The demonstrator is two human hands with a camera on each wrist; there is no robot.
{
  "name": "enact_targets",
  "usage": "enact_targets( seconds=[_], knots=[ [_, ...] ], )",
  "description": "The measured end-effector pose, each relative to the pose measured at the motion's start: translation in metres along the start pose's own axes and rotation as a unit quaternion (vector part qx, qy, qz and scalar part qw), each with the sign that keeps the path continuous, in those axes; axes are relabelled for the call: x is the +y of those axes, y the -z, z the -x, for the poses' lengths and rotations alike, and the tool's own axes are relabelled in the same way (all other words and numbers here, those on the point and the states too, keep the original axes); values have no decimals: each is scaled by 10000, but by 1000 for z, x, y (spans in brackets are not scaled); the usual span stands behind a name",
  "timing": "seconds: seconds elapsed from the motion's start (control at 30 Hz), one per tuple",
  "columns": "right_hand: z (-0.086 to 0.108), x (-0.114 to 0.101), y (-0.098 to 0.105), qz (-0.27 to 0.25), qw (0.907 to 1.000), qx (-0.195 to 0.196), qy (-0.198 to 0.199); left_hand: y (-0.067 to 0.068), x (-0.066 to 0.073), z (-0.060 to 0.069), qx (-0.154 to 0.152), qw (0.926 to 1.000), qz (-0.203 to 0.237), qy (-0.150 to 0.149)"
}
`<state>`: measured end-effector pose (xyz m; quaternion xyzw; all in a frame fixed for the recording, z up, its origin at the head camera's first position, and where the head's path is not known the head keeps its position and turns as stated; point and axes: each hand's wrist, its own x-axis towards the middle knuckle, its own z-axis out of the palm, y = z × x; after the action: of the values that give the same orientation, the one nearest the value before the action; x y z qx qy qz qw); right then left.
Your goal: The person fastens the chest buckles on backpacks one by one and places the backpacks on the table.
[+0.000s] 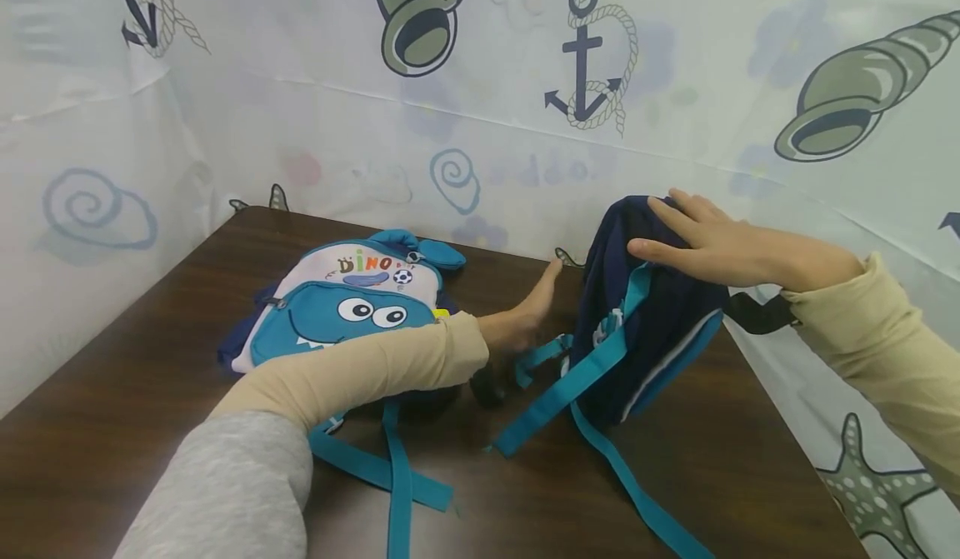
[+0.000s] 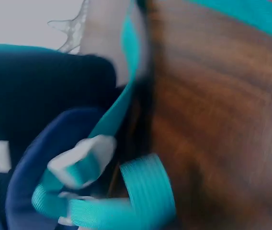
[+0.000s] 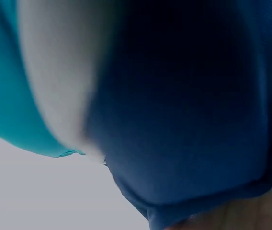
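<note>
A small navy backpack (image 1: pixel 637 317) with teal straps (image 1: pixel 577 392) stands on its edge, tilted, at the right of the table. My right hand (image 1: pixel 720 238) rests on its upper part with fingers straight. My left hand (image 1: pixel 521 317) is beside its left side, thumb raised; its other fingers are mostly hidden, and contact cannot be told. The left wrist view shows the backpack's navy side (image 2: pixel 45 81), a white buckle (image 2: pixel 83 160) and a teal strap (image 2: pixel 145 196), blurred. In the right wrist view, navy cloth (image 3: pixel 184 120) fills most of the frame beside white and teal panels.
A second backpack (image 1: pixel 345 301), teal and white with a cartoon dinosaur face, lies at the left, partly behind my left forearm. Its teal straps (image 1: pixel 401 476) trail toward the near edge. A patterned white cloth (image 1: pixel 495 84) hangs behind the dark brown table (image 1: pixel 135 367).
</note>
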<state>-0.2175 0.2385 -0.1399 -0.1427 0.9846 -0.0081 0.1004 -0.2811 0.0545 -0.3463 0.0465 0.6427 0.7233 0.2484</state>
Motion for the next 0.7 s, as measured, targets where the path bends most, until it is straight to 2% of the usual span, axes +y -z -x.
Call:
enact_targets(
  seconds=[0.07, 0.13, 0.23, 0.37, 0.47, 0.6, 0.7],
  knots=[
    [0, 1, 1, 31, 10000, 20, -70, -6, -8, 1, -329, 9976, 235, 554],
    [-1, 3, 1, 24, 9999, 17, -153, -15, -16, 4, -641, 9935, 386, 859],
    [0, 9, 2, -24, 9998, 11, -204, -29, -24, 8, -965, 9891, 554, 960],
    [3, 18, 4, -108, 9998, -22, -135, -48, -28, 12, -1152, 9857, 783, 953],
    [3, 24, 5, -136, 9999, -61, -84, -57, -28, 11, -1001, 9881, 847, 799],
    [3, 31, 5, -161, 9998, -86, -45, -67, -29, 10, -474, 9937, 834, 571],
    [3, 39, 6, -185, 9998, -94, -27, -73, -29, 8, -193, 9952, 809, 521]
  ],
)
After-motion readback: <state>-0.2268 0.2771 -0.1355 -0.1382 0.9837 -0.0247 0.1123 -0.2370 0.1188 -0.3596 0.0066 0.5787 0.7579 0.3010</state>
